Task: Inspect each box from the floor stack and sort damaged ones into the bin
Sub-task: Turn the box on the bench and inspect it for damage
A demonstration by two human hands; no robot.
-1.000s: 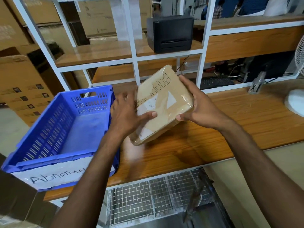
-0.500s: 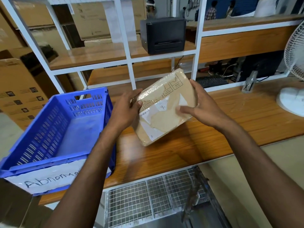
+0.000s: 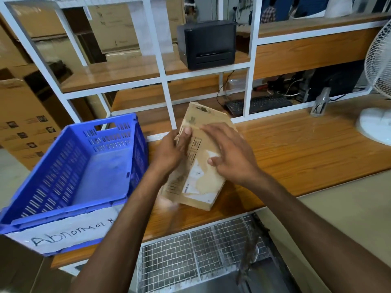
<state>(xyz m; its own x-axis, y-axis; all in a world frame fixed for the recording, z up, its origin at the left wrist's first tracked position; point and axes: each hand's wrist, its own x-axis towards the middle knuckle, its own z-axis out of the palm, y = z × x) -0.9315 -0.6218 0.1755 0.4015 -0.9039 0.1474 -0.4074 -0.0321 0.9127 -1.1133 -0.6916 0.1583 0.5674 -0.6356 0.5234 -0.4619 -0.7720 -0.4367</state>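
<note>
A flat brown cardboard box (image 3: 201, 182) with a torn white label is held tilted just above the wooden table (image 3: 296, 149), its near end low over the table. My left hand (image 3: 169, 153) grips the box's left edge, thumb on the top face. My right hand (image 3: 230, 153) lies flat across the top face with its fingers spread. Left of the box stands a blue slatted bin (image 3: 53, 176) with nothing in it, and a paper label on its front reads "Abnormal".
A white shelf frame (image 3: 169, 98) rises behind the table, with a black printer (image 3: 207, 45) on its upper shelf and a keyboard (image 3: 258, 103) behind it. A white fan (image 3: 378, 123) stands at the right. A wire-mesh rack (image 3: 190, 261) sits below, and large cartons (image 3: 21, 115) stand at left.
The box has turned so its long side runs away from me and has dropped lower. My right hand slid from the right edge onto the top face. My left hand kept the left edge.
</note>
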